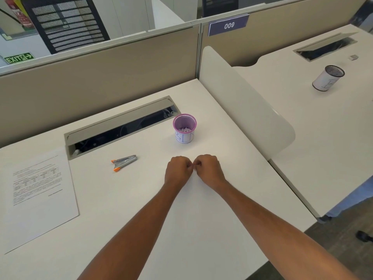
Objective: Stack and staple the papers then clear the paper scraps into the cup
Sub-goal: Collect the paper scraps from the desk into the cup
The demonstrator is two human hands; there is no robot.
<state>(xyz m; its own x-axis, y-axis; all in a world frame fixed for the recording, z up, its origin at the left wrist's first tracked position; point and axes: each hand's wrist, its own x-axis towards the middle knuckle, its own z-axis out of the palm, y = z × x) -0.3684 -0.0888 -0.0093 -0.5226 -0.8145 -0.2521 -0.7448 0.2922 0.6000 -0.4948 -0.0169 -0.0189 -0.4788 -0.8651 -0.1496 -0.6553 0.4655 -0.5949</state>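
Near the purple mesh cup (184, 128), the left hand (178, 168) and right hand (209, 168) meet on the desk (201, 219), fingers curled, seemingly pinching paper scraps (193, 165) too small to confirm, which a loose pinch could scatter short of the rim.

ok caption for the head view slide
Left hand and right hand meet, fingers curled, before the purple cup of scraps; stapler and papers lie aside.

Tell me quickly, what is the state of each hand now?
Left hand: closed, fingertips pinching what looks like a tiny scrap.
Right hand: closed, pinching the same scrap.
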